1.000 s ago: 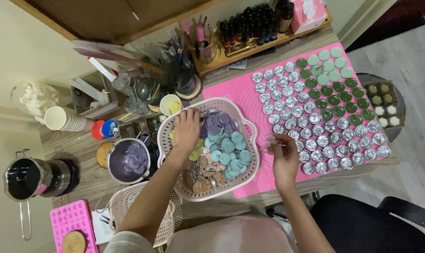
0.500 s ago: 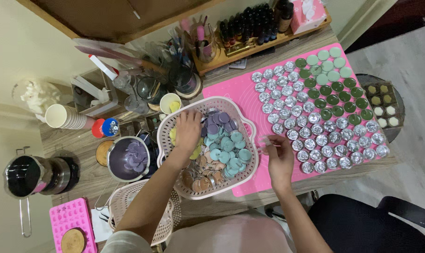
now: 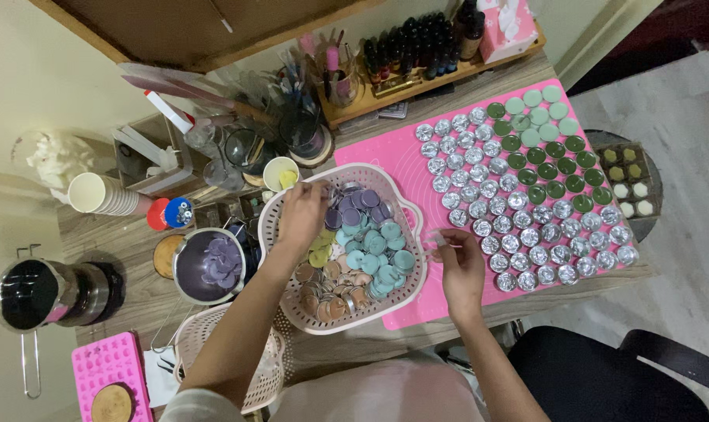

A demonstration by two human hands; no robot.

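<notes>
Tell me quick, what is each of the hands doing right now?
Left hand: reaching into the basket among the round tins; grip cannot be told.
Right hand: fingers pinched on a small clear lid.

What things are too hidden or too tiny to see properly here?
All in the head view:
- Left hand: its fingertips dip among the coloured discs in the basket, so what they pinch is hidden.
- Right hand: a small clear thing sits at its fingertips, too small to identify.
- Dark bottles: labels too tiny.
- Second basket: mostly covered by the left arm.
</notes>
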